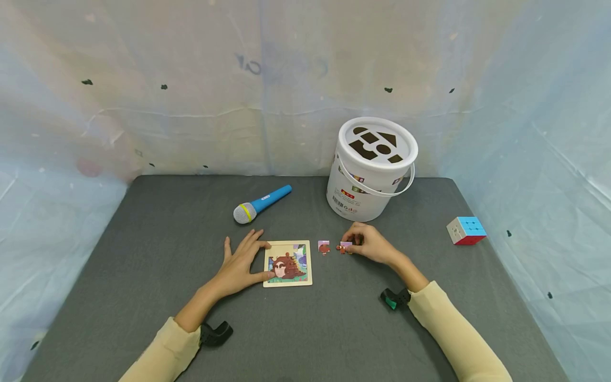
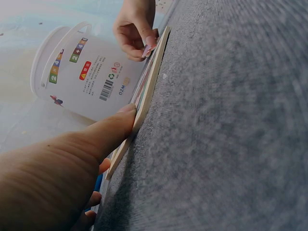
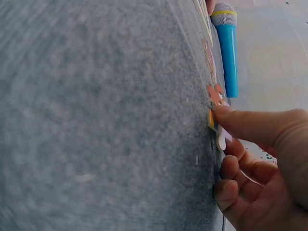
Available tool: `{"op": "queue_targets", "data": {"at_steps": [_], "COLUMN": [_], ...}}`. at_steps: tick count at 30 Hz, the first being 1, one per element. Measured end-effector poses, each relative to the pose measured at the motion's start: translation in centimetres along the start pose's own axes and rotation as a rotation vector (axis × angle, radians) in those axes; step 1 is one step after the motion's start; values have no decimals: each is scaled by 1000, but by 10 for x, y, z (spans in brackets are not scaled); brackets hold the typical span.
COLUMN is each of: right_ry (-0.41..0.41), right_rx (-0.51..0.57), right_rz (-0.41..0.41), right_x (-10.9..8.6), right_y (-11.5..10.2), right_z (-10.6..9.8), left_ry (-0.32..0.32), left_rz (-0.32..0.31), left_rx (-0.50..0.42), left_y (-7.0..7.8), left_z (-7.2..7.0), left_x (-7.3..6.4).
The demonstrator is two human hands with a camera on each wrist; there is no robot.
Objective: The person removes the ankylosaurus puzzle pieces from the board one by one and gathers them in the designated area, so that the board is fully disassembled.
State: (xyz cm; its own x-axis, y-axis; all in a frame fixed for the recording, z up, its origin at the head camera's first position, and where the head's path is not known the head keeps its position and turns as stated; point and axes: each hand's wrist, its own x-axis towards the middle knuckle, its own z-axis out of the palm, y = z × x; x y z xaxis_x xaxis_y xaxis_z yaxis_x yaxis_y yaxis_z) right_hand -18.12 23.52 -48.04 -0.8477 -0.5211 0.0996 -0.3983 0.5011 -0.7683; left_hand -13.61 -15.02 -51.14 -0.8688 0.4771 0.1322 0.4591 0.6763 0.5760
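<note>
A small square jigsaw puzzle in a pale wooden frame lies on the table, with a brown spiky animal picture partly filled in and bare wood at its upper left. My left hand rests at the frame's left side, fingers spread and thumb on the lower left edge; the thumb shows close up in the left wrist view. To the right of the frame lies a loose puzzle piece. Beyond it, my right hand pinches another puzzle piece between thumb and fingers, low over the table.
A white lidded bucket with shape cut-outs stands behind the right hand. A blue toy microphone lies behind the left hand. Toward the right table edge sits a puzzle cube. Pale sheeting hangs around the grey table.
</note>
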Motion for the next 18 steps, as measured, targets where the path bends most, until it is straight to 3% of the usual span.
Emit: {"op": "queue_targets", "data": {"at_steps": [18], "right_ry": [5], "right_rx": [-52], "right_rz": [13], "right_x": [-1], "right_y": [-3], "right_z": [3], "left_ry": [9], "left_rz": [5], "left_rx": [8], "left_y": [0], "left_z": [1], "left_x": [0]}}
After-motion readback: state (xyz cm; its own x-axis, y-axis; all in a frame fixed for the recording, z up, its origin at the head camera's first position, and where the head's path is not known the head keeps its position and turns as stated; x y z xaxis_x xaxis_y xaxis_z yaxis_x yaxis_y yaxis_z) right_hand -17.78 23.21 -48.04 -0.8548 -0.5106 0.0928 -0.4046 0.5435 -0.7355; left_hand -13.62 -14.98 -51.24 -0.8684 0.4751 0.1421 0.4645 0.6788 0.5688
